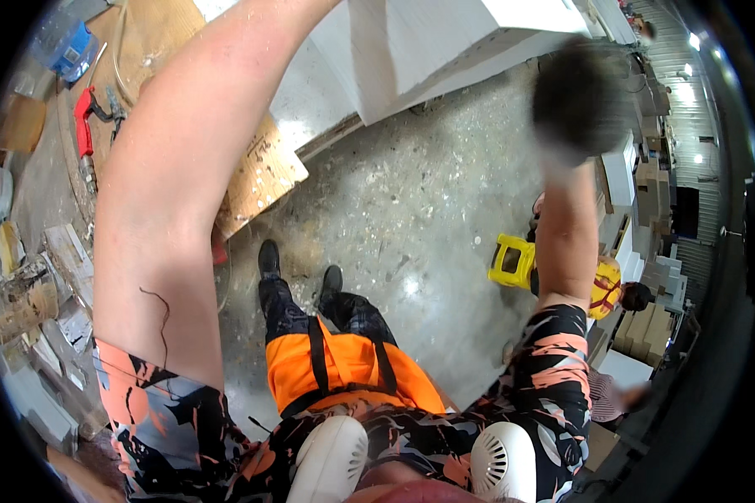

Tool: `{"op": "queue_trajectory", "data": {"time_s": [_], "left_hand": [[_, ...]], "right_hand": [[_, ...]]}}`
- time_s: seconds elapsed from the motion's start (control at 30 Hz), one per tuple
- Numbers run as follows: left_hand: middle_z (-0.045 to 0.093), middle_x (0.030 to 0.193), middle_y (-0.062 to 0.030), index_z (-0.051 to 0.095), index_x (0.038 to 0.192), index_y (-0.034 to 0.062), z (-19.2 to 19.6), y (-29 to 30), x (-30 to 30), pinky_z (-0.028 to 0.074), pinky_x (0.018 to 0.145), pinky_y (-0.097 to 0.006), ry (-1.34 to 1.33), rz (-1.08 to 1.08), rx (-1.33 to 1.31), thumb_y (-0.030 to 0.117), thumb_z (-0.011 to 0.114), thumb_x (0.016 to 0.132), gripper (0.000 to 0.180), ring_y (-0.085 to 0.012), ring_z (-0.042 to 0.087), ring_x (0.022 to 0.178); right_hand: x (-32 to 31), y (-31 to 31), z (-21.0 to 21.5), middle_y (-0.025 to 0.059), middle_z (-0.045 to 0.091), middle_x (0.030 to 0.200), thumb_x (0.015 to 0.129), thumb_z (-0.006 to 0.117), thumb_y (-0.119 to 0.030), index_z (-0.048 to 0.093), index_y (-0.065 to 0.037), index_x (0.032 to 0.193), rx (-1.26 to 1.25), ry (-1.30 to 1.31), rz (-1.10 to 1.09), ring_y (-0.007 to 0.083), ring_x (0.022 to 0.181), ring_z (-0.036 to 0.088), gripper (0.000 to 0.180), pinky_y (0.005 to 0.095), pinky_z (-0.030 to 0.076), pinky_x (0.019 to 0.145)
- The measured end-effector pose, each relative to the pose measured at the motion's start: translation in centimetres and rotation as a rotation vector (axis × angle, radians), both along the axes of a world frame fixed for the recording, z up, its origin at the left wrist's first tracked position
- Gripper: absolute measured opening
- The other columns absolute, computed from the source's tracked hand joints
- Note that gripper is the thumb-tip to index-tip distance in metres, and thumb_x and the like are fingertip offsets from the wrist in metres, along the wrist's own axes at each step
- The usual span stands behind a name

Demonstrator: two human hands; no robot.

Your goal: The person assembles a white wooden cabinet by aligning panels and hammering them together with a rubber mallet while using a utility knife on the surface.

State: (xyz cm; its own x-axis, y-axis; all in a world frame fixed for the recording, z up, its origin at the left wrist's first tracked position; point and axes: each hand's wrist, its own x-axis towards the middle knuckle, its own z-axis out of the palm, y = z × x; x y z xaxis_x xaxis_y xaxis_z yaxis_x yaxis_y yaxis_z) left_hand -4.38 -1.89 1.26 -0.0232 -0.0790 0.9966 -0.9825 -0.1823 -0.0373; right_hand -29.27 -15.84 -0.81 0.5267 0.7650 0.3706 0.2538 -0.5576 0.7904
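My left arm reaches up past the top edge, so my left hand is out of sight. That forearm passes over the corner of the wooden workbench [264, 176], beside a large white box-like piece [419, 59]. My right hand [580, 101], in a dark glove, is raised at the upper right, near the right end of the white piece and apart from it. Motion smears its fingers, and I cannot make out anything in them.
On the bench at the left lie a red-handled air gun [84, 126], a clear plastic bottle [67, 46] and a hose. Wood scraps [25, 293] are below them. At the right are a yellow stool-like object [512, 261], a person in yellow [606, 287] and stacked panels [646, 327].
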Motion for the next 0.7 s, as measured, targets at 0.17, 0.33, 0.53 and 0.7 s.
{"op": "queue_trajectory", "data": {"time_s": [0.17, 0.33, 0.53, 0.7], "left_hand": [[0.067, 0.078, -0.0156, 0.064, 0.072, 0.0044, 0.2, -0.2, -0.9, 0.045, 0.081, -0.043, 0.205, -0.177, -0.038, 0.028, 0.044, 0.097, 0.040, -0.0361, 0.064, 0.079], [0.067, 0.078, -0.0151, 0.064, 0.073, 0.0051, 0.3, 0.1, -0.9, 0.045, 0.080, -0.043, 0.180, -0.163, -0.007, 0.025, 0.043, 0.096, 0.037, -0.0356, 0.063, 0.079], [0.066, 0.077, -0.0140, 0.063, 0.072, 0.0056, 0.4, 0.2, -1.0, 0.045, 0.081, -0.042, 0.189, -0.142, -0.005, 0.024, 0.042, 0.097, 0.037, -0.0356, 0.063, 0.079], [0.065, 0.076, -0.0144, 0.062, 0.071, 0.0058, 0.3, 0.2, -1.5, 0.044, 0.079, -0.042, 0.228, -0.197, -0.030, 0.024, 0.044, 0.096, 0.036, -0.0361, 0.062, 0.077]], "right_hand": [[-0.3, -1.3, -0.5, 0.0047, 0.050, 0.083, 0.090, 0.056, -0.021, 0.060, -0.004, 0.106, 0.228, 0.198, -0.006, 0.0191, 0.069, 0.047, 0.024, 0.0410, 0.037, 0.061], [-0.4, -7.6, 2.9, 0.0124, 0.055, 0.119, 0.096, 0.056, -0.024, 0.051, -0.004, 0.133, 0.736, 0.198, -0.032, 0.0203, 0.104, 0.050, 0.042, 0.0391, 0.040, 0.091], [-0.2, -3.4, 0.4, 0.0119, 0.052, 0.124, 0.097, 0.053, -0.017, 0.050, -0.004, 0.134, 0.244, -0.198, -0.069, 0.0229, 0.112, 0.045, 0.039, 0.0378, 0.034, 0.097], [-2.7, -3.3, 1.3, 0.0128, 0.055, 0.128, 0.097, 0.053, -0.025, 0.048, -0.007, 0.141, 0.083, -0.013, -0.440, 0.0263, 0.122, 0.052, 0.048, 0.0432, 0.042, 0.102]]}}
